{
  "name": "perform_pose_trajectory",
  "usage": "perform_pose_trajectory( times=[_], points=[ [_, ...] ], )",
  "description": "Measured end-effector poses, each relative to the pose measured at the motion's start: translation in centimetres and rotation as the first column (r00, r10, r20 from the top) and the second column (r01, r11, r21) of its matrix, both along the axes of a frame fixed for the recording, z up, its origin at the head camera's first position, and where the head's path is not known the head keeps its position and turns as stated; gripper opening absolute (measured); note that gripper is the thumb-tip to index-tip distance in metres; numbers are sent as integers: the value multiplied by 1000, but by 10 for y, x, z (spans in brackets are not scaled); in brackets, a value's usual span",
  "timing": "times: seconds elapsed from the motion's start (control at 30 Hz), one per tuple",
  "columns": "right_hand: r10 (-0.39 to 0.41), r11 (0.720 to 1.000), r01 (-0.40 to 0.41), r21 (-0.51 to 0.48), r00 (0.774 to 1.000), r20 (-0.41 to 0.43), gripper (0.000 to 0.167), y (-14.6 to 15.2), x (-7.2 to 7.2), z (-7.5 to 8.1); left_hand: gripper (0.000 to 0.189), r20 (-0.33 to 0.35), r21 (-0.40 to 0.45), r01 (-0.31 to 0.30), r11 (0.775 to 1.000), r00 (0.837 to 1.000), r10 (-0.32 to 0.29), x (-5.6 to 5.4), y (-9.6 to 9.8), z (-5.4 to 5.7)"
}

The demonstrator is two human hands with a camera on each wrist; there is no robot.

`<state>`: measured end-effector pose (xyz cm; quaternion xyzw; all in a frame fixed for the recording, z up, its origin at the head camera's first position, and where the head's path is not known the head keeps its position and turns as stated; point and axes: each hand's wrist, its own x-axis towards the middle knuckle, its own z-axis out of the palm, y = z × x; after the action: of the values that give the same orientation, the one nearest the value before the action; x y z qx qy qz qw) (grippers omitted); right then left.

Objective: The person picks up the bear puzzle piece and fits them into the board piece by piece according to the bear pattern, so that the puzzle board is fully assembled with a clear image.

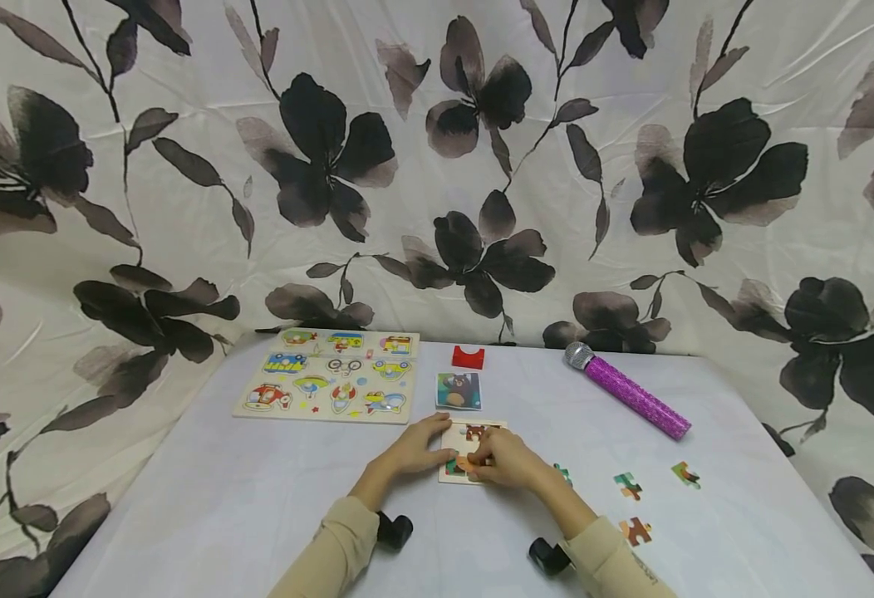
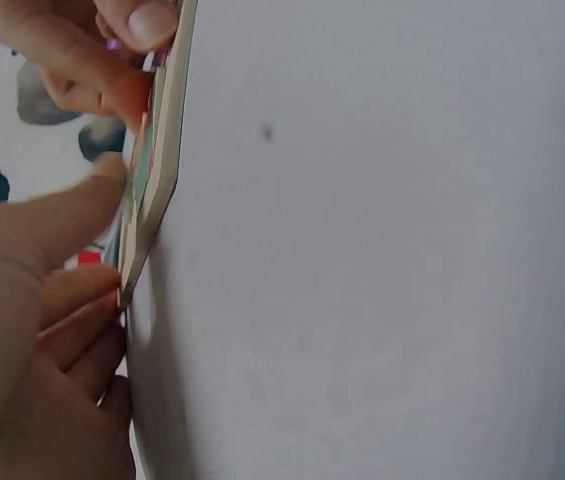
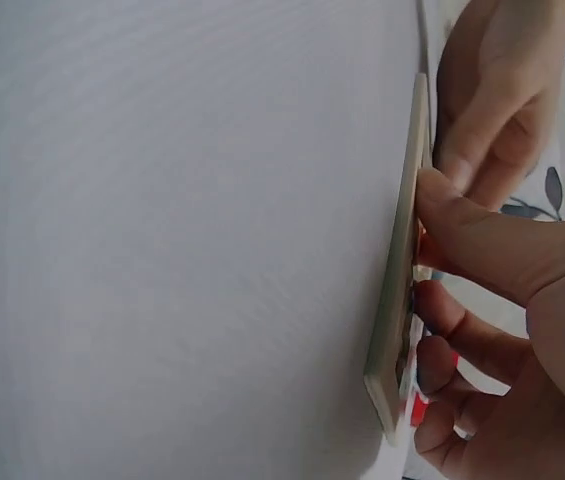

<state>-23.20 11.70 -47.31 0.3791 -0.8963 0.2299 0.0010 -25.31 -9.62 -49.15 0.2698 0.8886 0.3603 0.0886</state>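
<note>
A small wooden puzzle board point(image 1: 454, 438) lies flat on the white table, with some picture pieces set in it. My left hand point(image 1: 411, 449) rests at its left side, fingers extended, the thumb over the lower part and a fingertip near the top corner. Over the board's right half, my right hand point(image 1: 508, 459) has curled fingers and pinches an orange puzzle piece point(image 1: 464, 463) down at the board's surface. Its fingers partly hide that piece. In the left wrist view the board point(image 2: 167, 150) appears edge-on, and likewise the board point(image 3: 398, 290) in the right wrist view.
Loose jigsaw pieces lie to the right, including a brown one point(image 1: 635, 531) and a green one point(image 1: 628, 486). Behind the board are a bear picture card point(image 1: 459, 391) and a red piece point(image 1: 468, 358). A vehicle puzzle board point(image 1: 302, 386) stands back left, a purple microphone point(image 1: 635, 395) back right.
</note>
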Motion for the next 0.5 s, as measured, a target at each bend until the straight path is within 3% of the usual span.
perform_pose_trajectory(
  times=[0.13, 0.2, 0.37, 0.5],
  points=[
    [6, 1000, -6, -2, 1000, -8, 17, -2, -1, -1, 57, -66, 1, -39, 999, 997, 39, 3, 4, -3],
    [10, 1000, -10, -7, 1000, -10, 16, -2, -1, -1, 47, -117, 4, -54, 999, 992, 54, 6, 6, -3],
    [17, 999, -17, -31, 1000, -7, 13, -2, -1, -3, 15, -267, -49, -39, 998, 963, 25, 12, 10, -2],
    [1, 999, 0, -44, 1000, 19, 13, -1, 0, -3, 15, -256, -95, -8, 995, 967, -17, 14, 11, 1]
  ],
)
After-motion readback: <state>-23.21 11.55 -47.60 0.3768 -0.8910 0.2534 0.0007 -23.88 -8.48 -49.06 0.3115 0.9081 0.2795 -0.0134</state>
